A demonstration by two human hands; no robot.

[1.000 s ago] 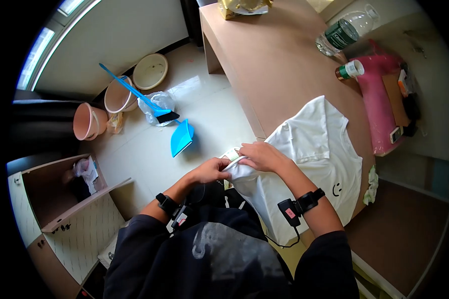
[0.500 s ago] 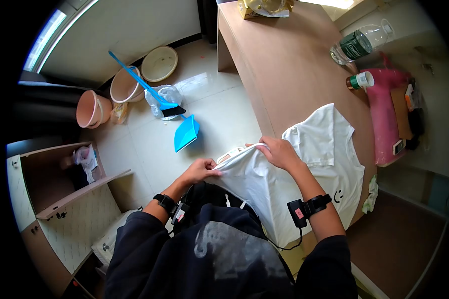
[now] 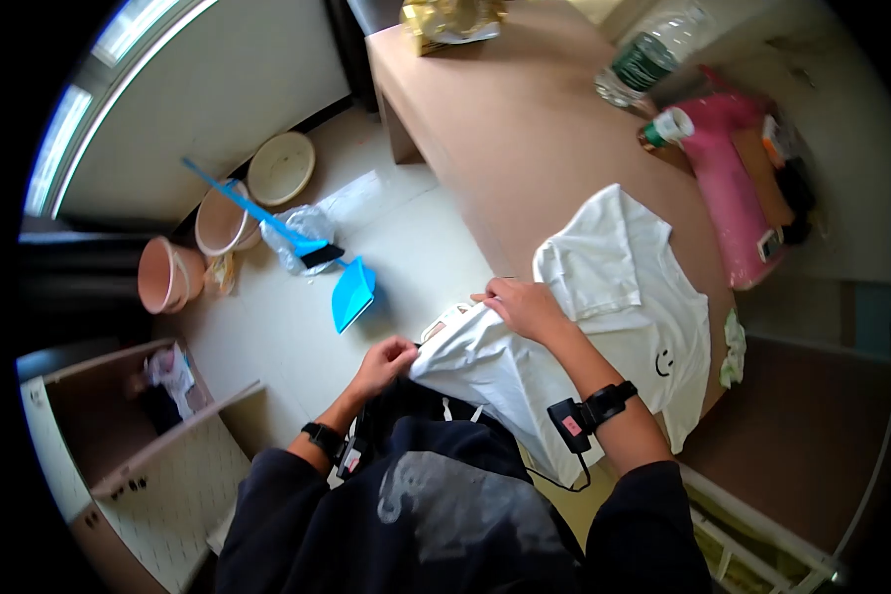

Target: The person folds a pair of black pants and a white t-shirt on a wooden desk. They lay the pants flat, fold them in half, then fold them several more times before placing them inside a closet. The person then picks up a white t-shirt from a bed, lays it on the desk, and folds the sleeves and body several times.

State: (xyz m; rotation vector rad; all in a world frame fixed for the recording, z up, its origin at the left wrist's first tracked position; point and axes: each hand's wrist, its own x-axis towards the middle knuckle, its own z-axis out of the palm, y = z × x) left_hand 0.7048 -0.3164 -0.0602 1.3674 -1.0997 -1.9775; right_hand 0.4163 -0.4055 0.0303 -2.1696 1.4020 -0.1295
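Note:
A white T-shirt (image 3: 589, 327) with a small smiley face lies over the desk, its near part hanging past the edge toward my body. My left hand (image 3: 384, 364) is closed at the left corner of the shirt's fabric, fingers pinched together. Higher up and to the right, my right hand (image 3: 523, 307) has its fingers closed on the shirt's edge. Between the two hands a white slotted object (image 3: 447, 325) shows behind the cloth; most of it is hidden.
The wooden desk (image 3: 525, 109) holds a large bottle (image 3: 643, 64), a small bottle (image 3: 665, 129), a pink bag (image 3: 728, 183) and a gold package (image 3: 452, 22). On the floor are a blue dustpan (image 3: 353, 295), a broom, basins and a pink bucket (image 3: 170, 275). An open cabinet (image 3: 119, 406) stands left.
The view has turned and shifted. My left hand has moved out to the shirt's corner, and the cloth between my hands hangs less tautly. My right hand still grips its edge.

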